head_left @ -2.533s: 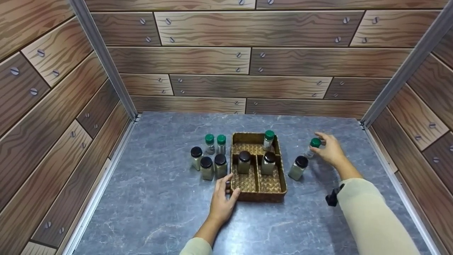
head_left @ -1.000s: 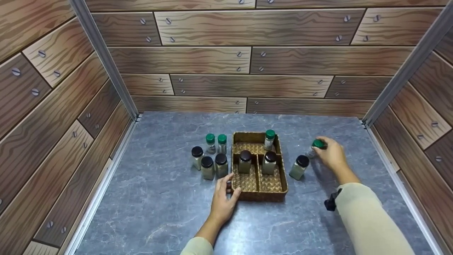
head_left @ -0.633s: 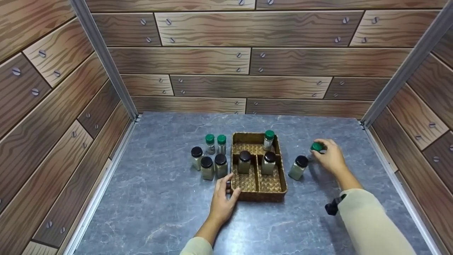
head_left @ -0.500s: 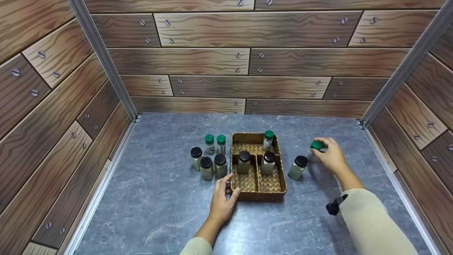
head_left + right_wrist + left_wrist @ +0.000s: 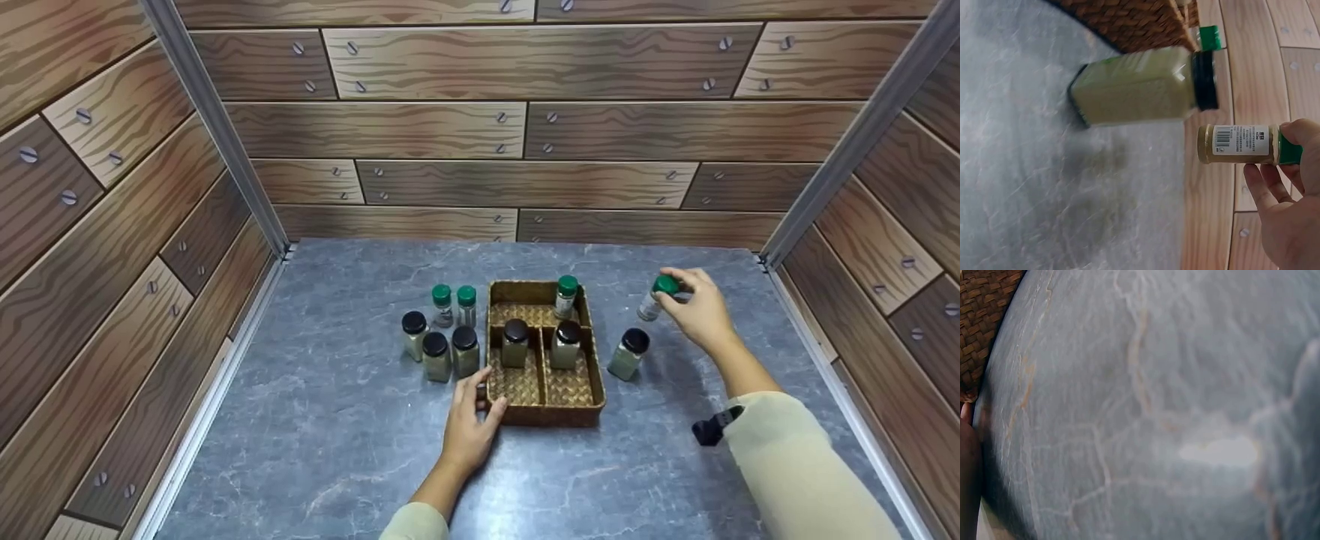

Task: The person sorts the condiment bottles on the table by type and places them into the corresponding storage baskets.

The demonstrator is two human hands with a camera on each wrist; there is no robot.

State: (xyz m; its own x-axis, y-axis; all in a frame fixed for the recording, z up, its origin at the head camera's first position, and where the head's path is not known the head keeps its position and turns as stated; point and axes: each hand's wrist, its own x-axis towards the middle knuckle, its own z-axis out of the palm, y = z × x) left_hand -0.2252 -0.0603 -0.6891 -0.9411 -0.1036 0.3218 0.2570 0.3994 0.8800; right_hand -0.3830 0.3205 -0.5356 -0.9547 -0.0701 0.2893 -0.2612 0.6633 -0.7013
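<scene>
In the head view, my right hand (image 5: 699,309) pinches a small spice jar (image 5: 649,307) by its green cap. The right wrist view shows this jar's white barcode label (image 5: 1241,140) and its tan contents, with the base clear of the table. My left hand (image 5: 469,429) holds the front left corner of a woven basket (image 5: 551,416), thumb at the front and fingers along the side. The basket has three compartments. One green-capped jar (image 5: 565,297) stands in the back one, and a black-capped jar stands in each front one (image 5: 514,343) (image 5: 565,345).
A black-capped jar (image 5: 628,354) stands right of the basket, near my right hand. Left of the basket, two green-capped jars (image 5: 442,306) (image 5: 466,306) stand behind several black-capped ones (image 5: 436,357). Wood-patterned walls (image 5: 420,127) enclose the grey marbled table (image 5: 337,450).
My right hand has taken hold of the green-capped jar right of the basket and raised it off the table. My left hand and the basket have stayed in place.
</scene>
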